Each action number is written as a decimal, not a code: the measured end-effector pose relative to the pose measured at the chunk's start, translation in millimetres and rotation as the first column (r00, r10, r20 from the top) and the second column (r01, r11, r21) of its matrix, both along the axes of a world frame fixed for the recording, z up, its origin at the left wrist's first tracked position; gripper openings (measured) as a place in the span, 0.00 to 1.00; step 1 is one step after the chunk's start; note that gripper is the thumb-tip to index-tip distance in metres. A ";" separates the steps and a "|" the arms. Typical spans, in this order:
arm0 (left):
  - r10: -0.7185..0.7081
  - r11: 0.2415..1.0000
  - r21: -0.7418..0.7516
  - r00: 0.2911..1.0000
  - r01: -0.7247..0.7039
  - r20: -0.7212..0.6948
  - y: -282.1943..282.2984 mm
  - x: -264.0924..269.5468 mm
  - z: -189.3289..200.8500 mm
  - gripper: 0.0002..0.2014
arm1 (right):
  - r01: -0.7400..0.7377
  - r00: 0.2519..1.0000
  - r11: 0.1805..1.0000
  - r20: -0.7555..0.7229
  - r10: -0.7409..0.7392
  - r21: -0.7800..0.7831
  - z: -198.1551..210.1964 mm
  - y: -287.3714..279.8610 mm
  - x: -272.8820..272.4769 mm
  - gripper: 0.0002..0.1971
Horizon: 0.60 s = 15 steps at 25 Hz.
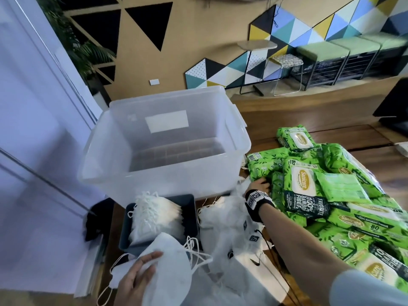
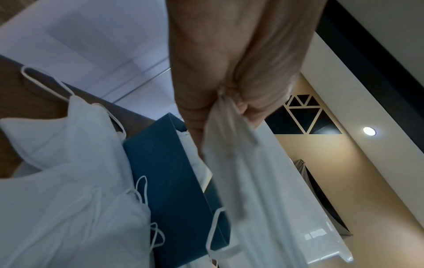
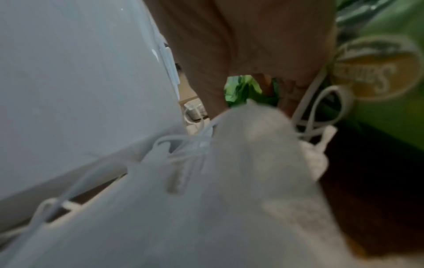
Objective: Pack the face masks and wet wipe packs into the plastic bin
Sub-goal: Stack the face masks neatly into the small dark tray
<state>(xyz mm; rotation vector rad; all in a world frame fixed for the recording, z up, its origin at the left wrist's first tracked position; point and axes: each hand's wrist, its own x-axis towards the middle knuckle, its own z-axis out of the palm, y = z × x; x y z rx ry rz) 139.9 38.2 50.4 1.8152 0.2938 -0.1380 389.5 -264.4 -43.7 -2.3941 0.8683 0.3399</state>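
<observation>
The clear plastic bin (image 1: 154,180) stands open with nothing in it, back left on the wooden table. My left hand (image 1: 150,261) pinches a white face mask (image 1: 170,268) near the front edge; the left wrist view shows thumb and fingers (image 2: 231,103) closed on the mask's (image 2: 252,172) edge. My right hand (image 1: 260,184) reaches between a loose pile of masks (image 1: 223,219) and the green wet wipe packs (image 1: 302,184). Its blurred wrist view shows the right hand (image 3: 252,79) arched over the mask pile (image 3: 229,163) beside a wipe pack (image 3: 378,72); any grip is unclear.
A dark blue box (image 1: 189,208) in front of the bin holds an upright stack of masks (image 1: 154,215). Wet wipe packs are heaped across the right side of the table. A white wall and door frame (image 1: 33,151) run along the left.
</observation>
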 end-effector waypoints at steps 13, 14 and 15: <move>-0.043 0.998 -0.033 0.988 0.049 0.148 -14.3 39.8 7.8 0.12 | -0.133 0.853 0.677 0.432 -0.294 0.724 96.8 -43.9 -149.6 0.08; -0.057 0.998 -0.022 0.984 0.061 0.167 -18.8 45.8 9.5 0.12 | -0.139 0.848 0.614 0.413 -0.331 0.777 100.7 -43.8 -157.9 0.07; -0.067 0.998 -0.008 0.980 0.069 0.185 -23.7 51.2 14.5 0.13 | -0.140 0.844 0.572 0.399 -0.358 0.808 103.5 -43.7 -163.7 0.06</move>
